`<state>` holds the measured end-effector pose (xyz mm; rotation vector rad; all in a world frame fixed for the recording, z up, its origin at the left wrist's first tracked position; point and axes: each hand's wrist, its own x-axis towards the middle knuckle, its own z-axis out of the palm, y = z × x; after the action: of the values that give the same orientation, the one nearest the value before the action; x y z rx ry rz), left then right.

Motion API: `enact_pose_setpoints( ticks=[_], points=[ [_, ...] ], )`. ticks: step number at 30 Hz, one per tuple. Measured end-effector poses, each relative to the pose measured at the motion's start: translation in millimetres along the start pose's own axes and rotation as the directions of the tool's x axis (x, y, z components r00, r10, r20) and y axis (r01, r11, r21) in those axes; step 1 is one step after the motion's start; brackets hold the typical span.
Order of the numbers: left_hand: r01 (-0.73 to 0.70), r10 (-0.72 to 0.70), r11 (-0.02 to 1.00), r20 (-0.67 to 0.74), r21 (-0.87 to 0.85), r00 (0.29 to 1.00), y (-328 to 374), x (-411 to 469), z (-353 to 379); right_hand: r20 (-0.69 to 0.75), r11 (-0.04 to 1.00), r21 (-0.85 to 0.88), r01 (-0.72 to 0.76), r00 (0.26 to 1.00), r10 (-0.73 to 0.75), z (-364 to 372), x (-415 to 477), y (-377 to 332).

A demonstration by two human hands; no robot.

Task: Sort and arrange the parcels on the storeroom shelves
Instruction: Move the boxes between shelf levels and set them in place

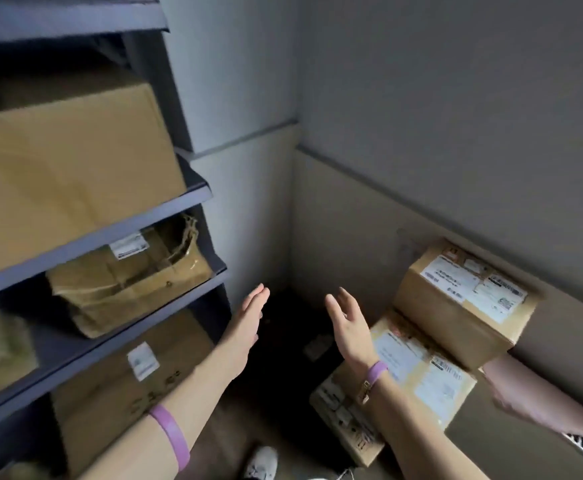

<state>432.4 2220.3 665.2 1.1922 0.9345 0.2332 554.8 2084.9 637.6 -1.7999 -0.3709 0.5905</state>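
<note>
Parcel (463, 299) at your right looks offered: with left hand (248, 320) and right hand (349, 327) open, apart and empty, grip its opposite sides.

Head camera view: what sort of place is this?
Likely a storeroom or parcel room: dark metal shelves hold cardboard boxes, and labelled parcels are piled by the wall.
</note>
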Motion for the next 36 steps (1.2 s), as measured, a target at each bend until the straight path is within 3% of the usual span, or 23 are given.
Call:
enact_pose_setpoints(
  ticks=[8,17,25,30,33,36],
  points=[
    [-0.113,0.036,0.977,-0.379,-0.183,0.925,-15,-123,-142,0.401,0.986,0.009,0.165,0.903,-0.155,142,-78,-58],
    [-0.221,-0.067,0.927,-0.714,-0.302,0.697,-79,-275,-285,0.768,0.983,0.084,0.166,0.618,-0.17,303,-213,-82],
    [-0.324,-0.205,0.872,-0.875,-0.367,0.44,-134,-415,-422,0.93,0.977,0.09,0.192,0.334,-0.151,448,-386,-83],
    [-0.389,-0.224,0.839,-0.892,-0.381,0.392,-169,-499,-508,0.963,0.984,0.087,0.158,0.239,-0.124,530,-497,-79],
    [-0.429,-0.26,0.816,-0.908,-0.388,0.328,-189,-541,-555,0.973,0.982,0.079,0.17,0.202,-0.114,572,-551,-75],
    [-0.401,-0.276,0.828,-0.908,-0.392,0.316,-202,-575,-597,0.977,0.975,0.067,0.214,0.183,-0.108,612,-595,-74]
  ],
)
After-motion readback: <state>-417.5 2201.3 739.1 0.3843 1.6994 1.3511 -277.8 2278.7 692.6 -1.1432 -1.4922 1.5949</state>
